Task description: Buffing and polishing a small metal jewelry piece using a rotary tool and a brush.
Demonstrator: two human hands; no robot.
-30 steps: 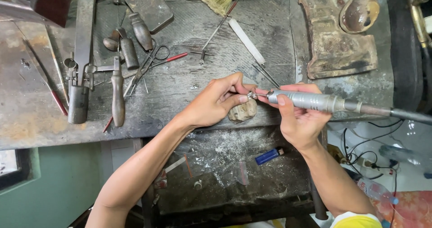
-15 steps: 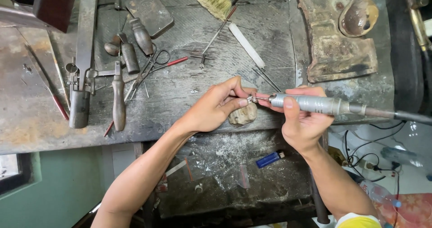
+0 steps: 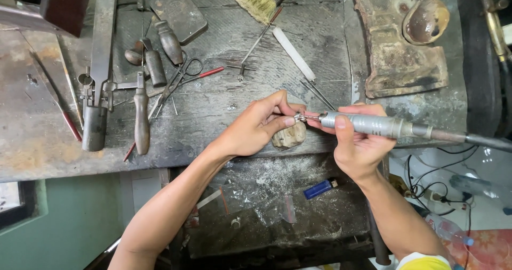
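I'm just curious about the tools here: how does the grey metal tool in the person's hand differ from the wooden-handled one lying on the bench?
The grey metal handpiece is held level in the right hand, its tip at a small piece pinched by the left hand; a cable runs from its back end. The wooden-handled tool lies untouched on the bench, brown and cordless. Both are slim and long.

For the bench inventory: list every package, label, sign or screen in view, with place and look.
No signs or screens show.
Flat metal tin: back of the bench, rectangular, dark grey, stamped lid.
Clear plastic bag: lower shelf, crumpled, see-through.
Any labels are too small to tell.
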